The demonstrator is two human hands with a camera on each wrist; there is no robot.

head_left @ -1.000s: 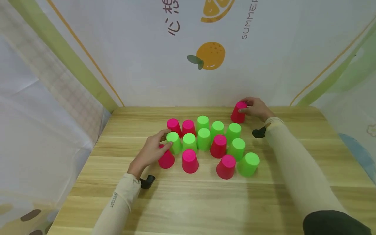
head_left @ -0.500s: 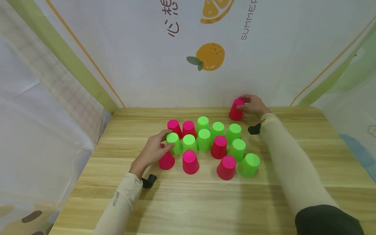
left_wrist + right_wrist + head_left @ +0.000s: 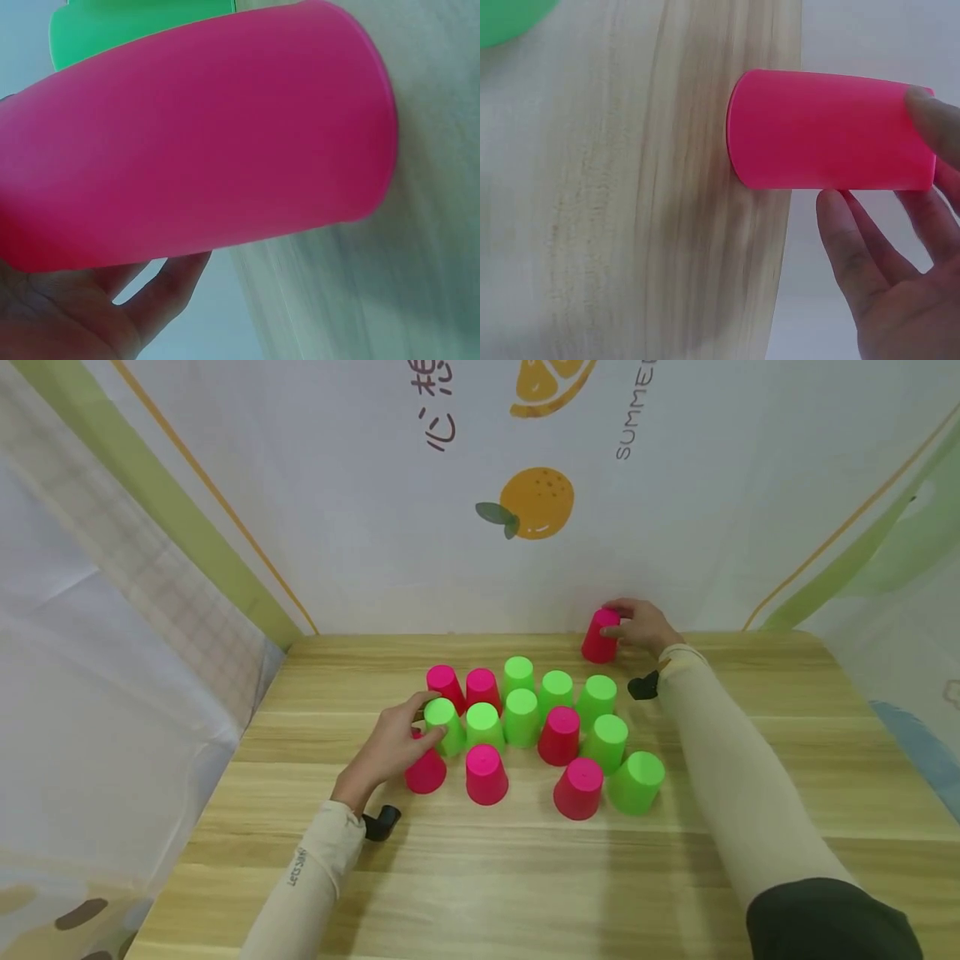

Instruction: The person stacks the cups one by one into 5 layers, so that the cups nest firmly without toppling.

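Near the table's back edge, my right hand [image 3: 643, 625] grips an upside-down pink cup [image 3: 600, 637] around its upper part. The right wrist view shows the thumb and fingers about that pink cup's [image 3: 832, 131] narrow end, with its rim at the wood. My left hand [image 3: 390, 739] holds a green cup [image 3: 447, 727] at the left of the group, thumb at its near side and fingers behind it. A pink cup [image 3: 425, 770] stands right under the left hand. In the left wrist view this pink cup [image 3: 202, 142] hides most of the fingers and much of the green cup [image 3: 135, 30].
Several more upturned cups stand close together mid-table, among them a green cup [image 3: 521, 718] and a pink cup [image 3: 558, 737]. Another green cup [image 3: 636, 783] is at the front right. A white printed curtain [image 3: 375, 543] hangs behind the wooden table [image 3: 480, 877].
My right hand has shifted the pink cup slightly back and to the left, toward the table's rear edge. The left hand and the grouped cups have stayed in place.
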